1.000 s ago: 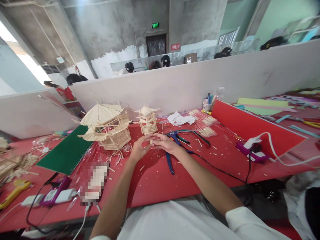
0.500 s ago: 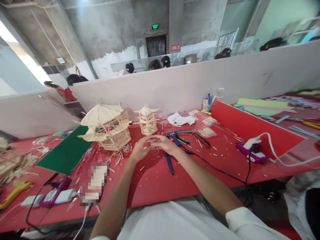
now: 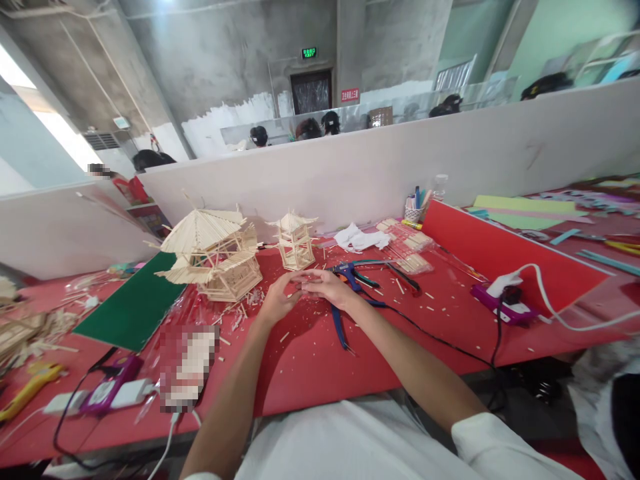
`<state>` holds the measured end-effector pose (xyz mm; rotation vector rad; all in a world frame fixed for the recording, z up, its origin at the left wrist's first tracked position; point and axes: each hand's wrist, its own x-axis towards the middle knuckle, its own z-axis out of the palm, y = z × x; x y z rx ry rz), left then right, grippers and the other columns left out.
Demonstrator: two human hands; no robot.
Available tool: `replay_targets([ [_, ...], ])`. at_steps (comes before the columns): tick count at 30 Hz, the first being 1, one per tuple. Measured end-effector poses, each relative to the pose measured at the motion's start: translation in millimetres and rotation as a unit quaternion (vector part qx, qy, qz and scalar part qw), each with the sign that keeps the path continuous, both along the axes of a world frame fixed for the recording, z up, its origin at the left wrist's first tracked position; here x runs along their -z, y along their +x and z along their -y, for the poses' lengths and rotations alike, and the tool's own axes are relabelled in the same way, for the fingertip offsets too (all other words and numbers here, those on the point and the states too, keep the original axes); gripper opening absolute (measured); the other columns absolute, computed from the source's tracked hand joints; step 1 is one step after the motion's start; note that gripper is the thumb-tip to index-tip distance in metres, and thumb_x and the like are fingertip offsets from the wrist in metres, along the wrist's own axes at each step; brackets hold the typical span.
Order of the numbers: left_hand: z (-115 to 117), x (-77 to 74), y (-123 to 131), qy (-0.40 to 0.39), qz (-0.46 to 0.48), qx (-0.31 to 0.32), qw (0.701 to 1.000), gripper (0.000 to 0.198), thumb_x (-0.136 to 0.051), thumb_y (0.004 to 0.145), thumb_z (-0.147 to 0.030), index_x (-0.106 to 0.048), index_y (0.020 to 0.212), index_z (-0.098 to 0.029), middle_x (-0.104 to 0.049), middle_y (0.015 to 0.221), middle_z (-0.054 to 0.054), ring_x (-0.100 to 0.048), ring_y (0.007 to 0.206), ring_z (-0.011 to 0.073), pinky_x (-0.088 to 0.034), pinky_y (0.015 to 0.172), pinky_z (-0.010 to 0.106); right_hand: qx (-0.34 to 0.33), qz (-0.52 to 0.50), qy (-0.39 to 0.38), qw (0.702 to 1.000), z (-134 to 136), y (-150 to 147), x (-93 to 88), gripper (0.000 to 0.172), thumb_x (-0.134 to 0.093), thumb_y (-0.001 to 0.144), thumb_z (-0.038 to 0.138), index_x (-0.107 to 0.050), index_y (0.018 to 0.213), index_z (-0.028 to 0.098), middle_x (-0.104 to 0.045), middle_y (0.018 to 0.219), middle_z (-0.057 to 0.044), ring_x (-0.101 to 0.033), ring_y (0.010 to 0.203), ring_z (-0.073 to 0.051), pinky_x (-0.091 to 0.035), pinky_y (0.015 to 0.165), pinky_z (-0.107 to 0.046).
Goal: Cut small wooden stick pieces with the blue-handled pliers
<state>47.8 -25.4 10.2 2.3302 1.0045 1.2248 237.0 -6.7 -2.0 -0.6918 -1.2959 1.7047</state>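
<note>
My left hand (image 3: 280,298) and my right hand (image 3: 328,287) meet above the red table, fingers curled and fingertips together. Anything between the fingertips is too small or hidden to make out. Just beyond them stands a small wooden-stick pavilion model (image 3: 295,243). To the left is a larger stick pavilion model (image 3: 213,257) with a wide, sloping roof. Beside my right hand lies a blue glue gun (image 3: 346,270) with a black cord, and pliers (image 3: 403,277) with dark handles rest close by.
Stick scraps litter the red table (image 3: 310,380). A green board (image 3: 133,307) and purple power strip (image 3: 113,383) lie left. White cloth (image 3: 361,239), bagged sticks (image 3: 413,253), a pen cup (image 3: 414,210), a red board (image 3: 510,260) and another power strip (image 3: 505,307) are right. A white partition (image 3: 350,167) stands behind.
My fingers shift very slightly where they meet. The models and tools stay in place.
</note>
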Motion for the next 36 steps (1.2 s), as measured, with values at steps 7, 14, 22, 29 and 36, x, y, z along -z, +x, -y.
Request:
replay_targets([
  [7, 0.3, -1.4, -0.6, 0.002, 0.016, 0.004, 1.0, 0.042, -0.066, 0.084, -0.018, -0.057, 0.125, -0.021, -0.071, 0.109, 0.007, -0.066, 0.104, 0.0196, -0.05, 0.097, 0.036, -0.022, -0.026, -0.002, 0.999, -0.1, 1.5, -1.5, 0.049, -0.08, 0.073, 0.027, -0.065, 0.119, 0.022, -0.074, 0.104, -0.006, -0.072, 0.084, -0.016, -0.058, 0.076, -0.027],
  [14, 0.4, -0.7, 0.1, -0.006, 0.022, 0.011, 1.0, 0.041, -0.067, 0.085, -0.021, -0.057, 0.125, -0.021, -0.071, 0.108, 0.006, -0.066, 0.103, 0.019, -0.05, 0.097, 0.036, -0.036, -0.017, 0.004, 0.999, 0.2, 1.7, -2.4, 0.048, -0.079, 0.075, 0.027, -0.063, 0.121, 0.022, -0.075, 0.1, -0.006, -0.072, 0.084, -0.016, -0.058, 0.078, -0.028],
  [22, 0.5, -0.2, 0.0, -0.008, 0.023, 0.01, 1.0, 0.042, -0.066, 0.085, -0.02, -0.057, 0.125, -0.021, -0.07, 0.11, 0.007, -0.067, 0.104, 0.0192, -0.05, 0.098, 0.036, -0.031, -0.026, 0.014, 0.999, 3.0, -1.3, -5.2, 0.044, -0.077, 0.076, 0.023, -0.063, 0.118, 0.021, -0.074, 0.102, -0.005, -0.072, 0.087, -0.015, -0.058, 0.077, -0.025],
  [29, 1.0, -0.7, 1.0, -0.006, 0.027, 0.012, 1.0, 0.044, -0.068, 0.084, -0.019, -0.056, 0.126, -0.022, -0.07, 0.115, 0.008, -0.066, 0.109, 0.02, -0.05, 0.1, 0.038, -0.012, -0.028, 0.024, 0.999, 3.3, -3.5, -3.7, 0.043, -0.076, 0.075, 0.023, -0.063, 0.117, 0.022, -0.074, 0.107, -0.006, -0.072, 0.086, -0.016, -0.059, 0.076, -0.026],
  [36, 0.3, 2.2, 1.0, -0.027, 0.05, 0.028, 0.998, 0.045, -0.068, 0.084, -0.022, -0.055, 0.127, -0.022, -0.07, 0.118, 0.01, -0.067, 0.11, 0.0208, -0.051, 0.1, 0.039, 0.0, -0.033, 0.029, 0.999, 2.1, -5.3, 0.2, 0.046, -0.077, 0.076, 0.026, -0.062, 0.119, 0.021, -0.075, 0.099, -0.006, -0.072, 0.083, -0.016, -0.059, 0.077, -0.027],
])
